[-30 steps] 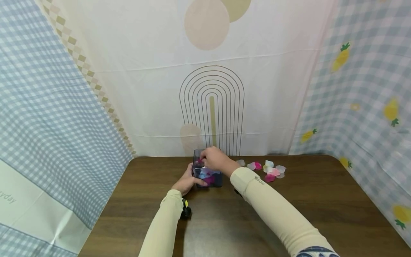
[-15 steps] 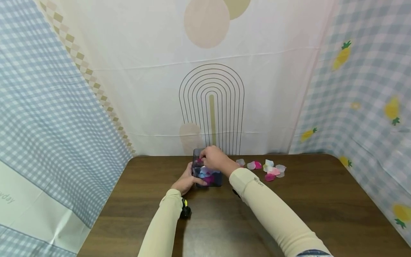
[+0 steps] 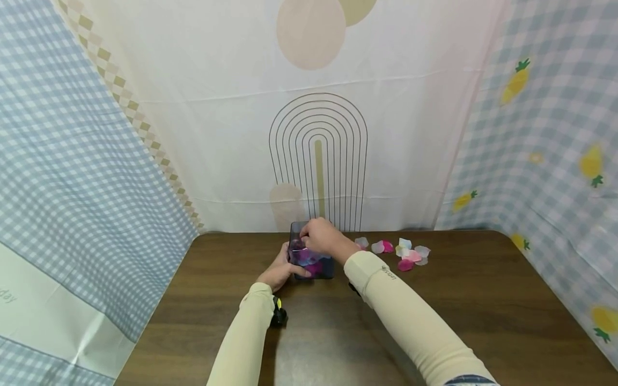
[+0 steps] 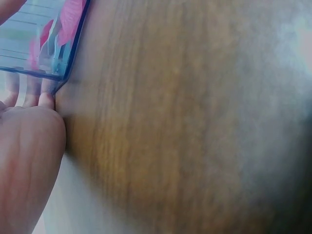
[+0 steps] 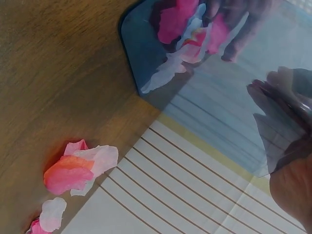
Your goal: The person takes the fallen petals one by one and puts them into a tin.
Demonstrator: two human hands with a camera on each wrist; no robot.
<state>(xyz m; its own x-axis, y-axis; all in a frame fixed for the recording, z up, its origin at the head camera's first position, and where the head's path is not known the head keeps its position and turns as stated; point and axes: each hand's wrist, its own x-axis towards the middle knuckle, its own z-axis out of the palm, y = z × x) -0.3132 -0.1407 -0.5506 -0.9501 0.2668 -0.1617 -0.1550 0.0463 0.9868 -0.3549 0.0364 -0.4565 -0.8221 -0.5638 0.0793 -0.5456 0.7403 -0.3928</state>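
Observation:
A clear, smoke-tinted plastic box [image 3: 326, 271] stands near the back of the table with pink, white and pale blue fabric petals [image 3: 315, 268] inside. My left hand [image 3: 279, 269] grips its left side, the thumb across the front; in the left wrist view other fingers show behind the wall. From above, my right hand [image 3: 321, 236] reaches into the box with bent fingers. The right wrist view shows those fingers [image 5: 273, 90] dark through the tinted wall, some way from the petal cluster [image 5: 195, 41]. I cannot tell whether they pinch a petal.
Loose pink, white and pale petals [image 3: 411, 256] lie on the brown wooden table [image 3: 434, 311], to the right of the box. A patterned white cloth [image 3: 232, 161] hangs right behind the table's back edge, with checked cloths [image 3: 555, 134] at both sides.
Petals near my right fingertips, bright pink before, now look purplish and sit a little lower in the box. Both hands stay almost in place; the head view tilts slightly.

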